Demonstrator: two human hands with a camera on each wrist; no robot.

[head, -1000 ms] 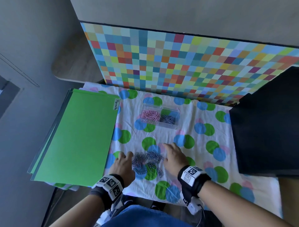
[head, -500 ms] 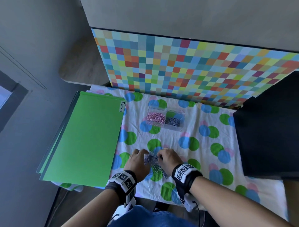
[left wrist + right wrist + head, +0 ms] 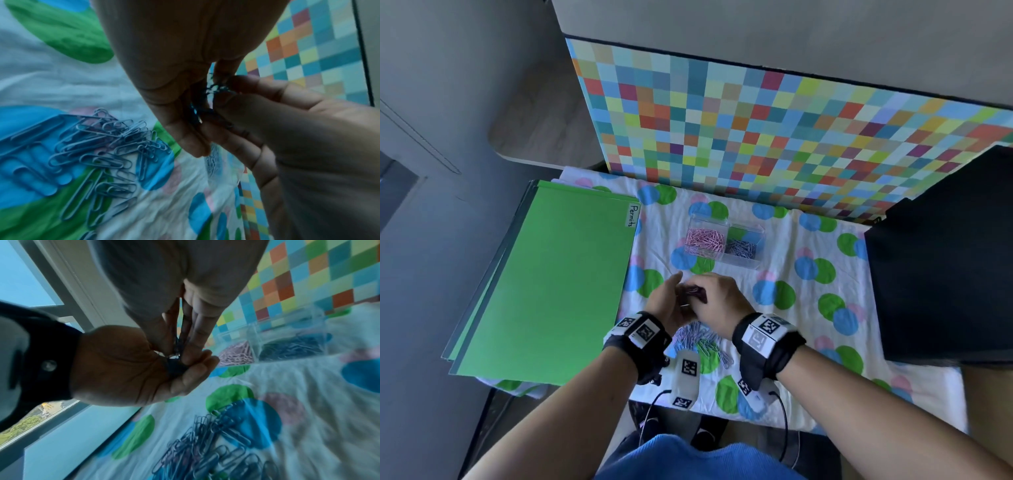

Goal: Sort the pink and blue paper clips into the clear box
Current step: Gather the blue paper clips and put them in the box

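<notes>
The spotted surface (image 3: 808,284) carries the clear box (image 3: 725,241), pink left, blue right. Nearer lies the loose blue pile (image 3: 107,146). Above it, the left hand (image 3: 666,301) and right hand (image 3: 719,301) meet, pinching a tangled clip bunch (image 3: 216,92). Interlocked clips may spill during the carry.

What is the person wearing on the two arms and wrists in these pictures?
Both forearms are bare, with no sleeves. Each wrist carries a black band with a white block printed with black square-code markers: left band, right band. A white camera pod with the same markers hangs under the left wrist, and thin black cables trail from the pods.
</notes>
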